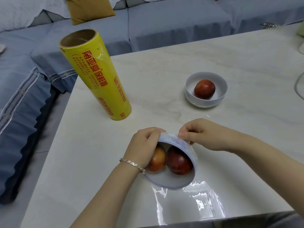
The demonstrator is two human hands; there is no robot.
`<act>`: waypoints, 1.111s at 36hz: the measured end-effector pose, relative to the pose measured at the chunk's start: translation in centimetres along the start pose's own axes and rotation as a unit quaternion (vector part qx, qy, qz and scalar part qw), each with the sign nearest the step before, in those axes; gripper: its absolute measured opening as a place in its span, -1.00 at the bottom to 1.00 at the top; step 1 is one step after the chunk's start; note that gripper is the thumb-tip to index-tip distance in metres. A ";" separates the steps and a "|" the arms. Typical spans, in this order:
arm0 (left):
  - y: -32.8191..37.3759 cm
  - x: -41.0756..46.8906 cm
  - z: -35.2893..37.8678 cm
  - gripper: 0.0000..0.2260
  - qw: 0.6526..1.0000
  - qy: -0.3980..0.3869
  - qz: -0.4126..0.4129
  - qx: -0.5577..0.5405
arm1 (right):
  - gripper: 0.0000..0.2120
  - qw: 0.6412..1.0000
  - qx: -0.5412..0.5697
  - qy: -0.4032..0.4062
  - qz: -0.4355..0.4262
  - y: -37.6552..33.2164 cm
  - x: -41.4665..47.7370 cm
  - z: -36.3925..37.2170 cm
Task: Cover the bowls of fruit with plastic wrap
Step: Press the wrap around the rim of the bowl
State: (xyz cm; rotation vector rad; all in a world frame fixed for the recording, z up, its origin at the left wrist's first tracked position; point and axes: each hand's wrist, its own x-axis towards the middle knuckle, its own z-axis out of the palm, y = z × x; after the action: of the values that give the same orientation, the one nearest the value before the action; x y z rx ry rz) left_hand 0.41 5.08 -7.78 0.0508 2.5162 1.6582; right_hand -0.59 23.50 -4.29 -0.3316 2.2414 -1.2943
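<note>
A blue sofa [164, 30] borders the pale tabletop [164, 71]. A yellow wrap roll [98, 79], printed "NAN YA", stands at the left. Loose film [189, 203] lies by the near edge. The left hand [141, 145] and right hand [202, 134] curl their fingers round the tilted bowl [172, 180], which holds two fruits. Beyond it, a second bowl [190, 79] holds one.

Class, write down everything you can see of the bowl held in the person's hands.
The bowl is white inside, with a pale blue pattern outside. It is tipped on its side, mouth toward the camera. Two red fruits lie inside. The left hand and right hand grip its raised side. Clear plastic wrap lies crinkled on the table below its rim.
</note>
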 end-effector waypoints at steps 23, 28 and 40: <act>-0.2 -0.5 0.2 -0.72 1.000 0.007 0.016 0.008 | -0.79 0.994 -0.051 -0.092 -0.006 -0.7 0.3 -2.2; -0.6 -0.2 0.2 -0.63 0.999 -0.003 0.025 0.039 | -0.81 0.997 0.038 -0.073 0.008 -0.7 0.2 -2.6; -0.4 -0.4 0.5 -0.56 0.996 0.009 0.042 0.079 | -0.69 0.984 0.100 -0.085 0.123 -1.0 0.8 -1.8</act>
State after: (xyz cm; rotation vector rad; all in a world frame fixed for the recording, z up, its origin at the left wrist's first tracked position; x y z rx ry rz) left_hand 0.90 5.34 -8.34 0.1596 2.6893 1.4907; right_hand -2.32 23.93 -2.94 -0.0834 1.9222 -1.2924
